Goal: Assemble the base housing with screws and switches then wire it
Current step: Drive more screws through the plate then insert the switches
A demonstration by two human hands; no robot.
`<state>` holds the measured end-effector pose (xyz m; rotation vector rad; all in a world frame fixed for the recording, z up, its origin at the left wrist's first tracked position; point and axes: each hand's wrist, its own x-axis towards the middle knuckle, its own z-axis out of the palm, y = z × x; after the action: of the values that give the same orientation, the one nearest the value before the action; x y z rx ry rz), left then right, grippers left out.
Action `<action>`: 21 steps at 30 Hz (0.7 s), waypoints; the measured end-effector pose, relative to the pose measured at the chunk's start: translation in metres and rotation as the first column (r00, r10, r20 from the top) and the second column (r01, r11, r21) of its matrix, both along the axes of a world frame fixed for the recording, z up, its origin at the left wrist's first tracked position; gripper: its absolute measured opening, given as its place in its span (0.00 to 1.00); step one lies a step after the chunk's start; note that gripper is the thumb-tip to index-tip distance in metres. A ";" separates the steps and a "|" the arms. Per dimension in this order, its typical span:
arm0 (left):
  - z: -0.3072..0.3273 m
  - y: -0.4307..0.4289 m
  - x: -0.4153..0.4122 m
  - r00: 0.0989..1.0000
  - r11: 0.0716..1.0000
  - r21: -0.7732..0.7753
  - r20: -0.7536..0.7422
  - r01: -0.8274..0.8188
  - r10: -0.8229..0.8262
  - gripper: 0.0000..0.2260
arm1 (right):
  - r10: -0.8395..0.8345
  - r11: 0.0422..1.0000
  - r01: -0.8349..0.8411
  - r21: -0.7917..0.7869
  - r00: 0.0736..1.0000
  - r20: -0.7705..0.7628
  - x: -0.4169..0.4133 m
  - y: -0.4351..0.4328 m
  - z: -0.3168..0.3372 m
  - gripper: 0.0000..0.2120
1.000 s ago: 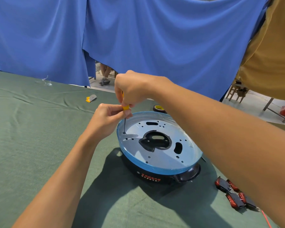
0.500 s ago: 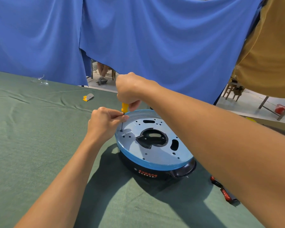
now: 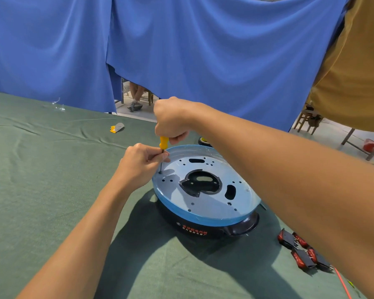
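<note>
A single wide-angle camera is riding on the person's head, looking forward and down across the green table. It is sitting close to the work: the left hand and right hand, reaching in from the bottom and right edges, are meeting around the screwdriver at mid-frame. The round housing is lying just below and right of centre. Past the far table edge the lens is taking in the blue curtain, filling the upper half of the view.
</note>
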<state>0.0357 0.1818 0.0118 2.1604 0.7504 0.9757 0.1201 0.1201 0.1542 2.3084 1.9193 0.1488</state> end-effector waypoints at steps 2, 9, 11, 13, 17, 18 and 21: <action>-0.001 -0.004 0.002 0.999 1.000 -0.010 0.044 -0.028 0.029 0.05 | -0.013 0.999 0.013 0.031 1.000 -0.001 -0.004 -0.001 -0.003 0.11; 0.001 -0.003 0.003 0.998 0.994 -0.091 0.008 -0.064 0.065 0.04 | 0.039 0.996 -0.044 0.081 0.998 0.055 -0.012 -0.001 -0.005 0.14; 0.003 -0.002 0.002 0.999 0.993 -0.102 -0.016 -0.050 0.049 0.04 | 0.069 0.996 -0.070 0.048 0.997 0.032 -0.010 -0.003 -0.001 0.13; 0.003 -0.001 0.003 0.999 0.992 -0.118 -0.025 -0.038 0.035 0.05 | 0.111 0.994 -0.111 0.001 0.993 0.029 -0.011 -0.006 0.004 0.11; 0.003 0.000 0.002 0.999 0.993 -0.120 -0.042 -0.003 -0.002 0.05 | 0.149 0.989 -0.148 -0.014 0.983 0.104 -0.011 -0.010 0.005 0.13; 0.003 0.000 0.002 0.999 0.993 -0.115 -0.044 0.010 -0.015 0.05 | 0.164 0.986 -0.163 -0.021 0.978 0.132 -0.011 -0.010 0.004 0.14; 0.004 0.002 0.001 0.996 0.994 -0.103 -0.073 0.041 -0.049 0.07 | 0.174 0.985 -0.167 -0.050 0.960 0.220 -0.019 -0.008 0.001 0.06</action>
<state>0.0367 0.1838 0.0153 2.1263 0.7669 0.8195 0.1014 0.1119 0.1555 2.0061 1.9856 0.3782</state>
